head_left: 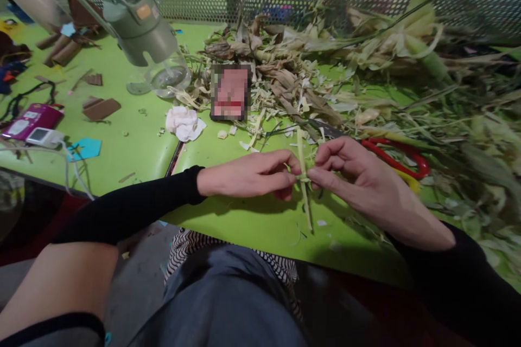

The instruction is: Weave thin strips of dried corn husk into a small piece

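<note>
My left hand (254,175) and my right hand (358,179) meet over the green table (134,146), both in black sleeves. Their fingertips pinch a thin pale green strip of corn husk (303,184) that stands nearly upright between them, with a short cross piece at the pinch. Both hands are closed on it, just above the table's near edge.
Red-handled scissors (393,157) lie right behind my right hand. A large heap of dry corn husks and stalks (366,65) covers the table's right and back. A crumpled tissue (185,123), a clear bottle (138,21), a purple box (32,119) and cardboard scraps lie left.
</note>
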`<state>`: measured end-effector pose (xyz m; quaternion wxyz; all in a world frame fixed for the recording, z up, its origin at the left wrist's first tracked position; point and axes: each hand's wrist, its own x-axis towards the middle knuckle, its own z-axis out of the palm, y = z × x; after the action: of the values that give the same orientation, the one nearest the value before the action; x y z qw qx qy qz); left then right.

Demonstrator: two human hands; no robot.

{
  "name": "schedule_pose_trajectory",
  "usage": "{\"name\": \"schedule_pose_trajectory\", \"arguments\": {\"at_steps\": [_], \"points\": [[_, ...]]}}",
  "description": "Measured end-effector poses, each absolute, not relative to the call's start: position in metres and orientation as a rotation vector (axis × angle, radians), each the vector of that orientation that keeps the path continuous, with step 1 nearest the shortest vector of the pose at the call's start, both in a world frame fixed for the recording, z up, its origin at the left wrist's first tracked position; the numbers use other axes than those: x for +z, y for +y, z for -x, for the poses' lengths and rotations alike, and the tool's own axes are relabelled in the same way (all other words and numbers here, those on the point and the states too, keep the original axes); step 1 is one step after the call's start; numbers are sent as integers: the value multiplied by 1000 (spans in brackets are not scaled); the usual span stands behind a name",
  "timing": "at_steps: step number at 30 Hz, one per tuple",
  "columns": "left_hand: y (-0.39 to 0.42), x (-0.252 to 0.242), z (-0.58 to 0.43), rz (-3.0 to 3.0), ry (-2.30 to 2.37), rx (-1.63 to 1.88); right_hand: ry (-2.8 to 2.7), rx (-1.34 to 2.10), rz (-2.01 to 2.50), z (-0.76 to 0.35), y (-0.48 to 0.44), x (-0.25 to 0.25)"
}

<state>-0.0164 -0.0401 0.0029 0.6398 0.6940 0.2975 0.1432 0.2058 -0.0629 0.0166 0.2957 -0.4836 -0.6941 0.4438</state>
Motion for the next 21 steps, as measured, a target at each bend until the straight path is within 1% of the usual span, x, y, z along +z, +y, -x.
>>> {"name": "schedule_pose_trajectory", "arguments": {"at_steps": [6, 10, 14, 16, 19, 21], "points": [[-41, -6, 11, -1364, 589, 407, -1926, 1047, 1276, -207, -65, 12], [-40, -7, 11, -1212, 614, 460, -1784, 928, 1362, -210, -62, 16], [-41, -6, 10, -1095, 587, 417, -1659, 1010, 1383, -208, -61, 16], [-42, -8, 8, -1046, 554, 393, -1613, 1103, 1378, -207, -61, 13], [-44, -13, 5, -1027, 526, 429, -1554, 1295, 1338, -207, -60, 8], [-44, -15, 4, -1068, 533, 473, -1620, 1307, 1342, -207, -60, 5]]}}
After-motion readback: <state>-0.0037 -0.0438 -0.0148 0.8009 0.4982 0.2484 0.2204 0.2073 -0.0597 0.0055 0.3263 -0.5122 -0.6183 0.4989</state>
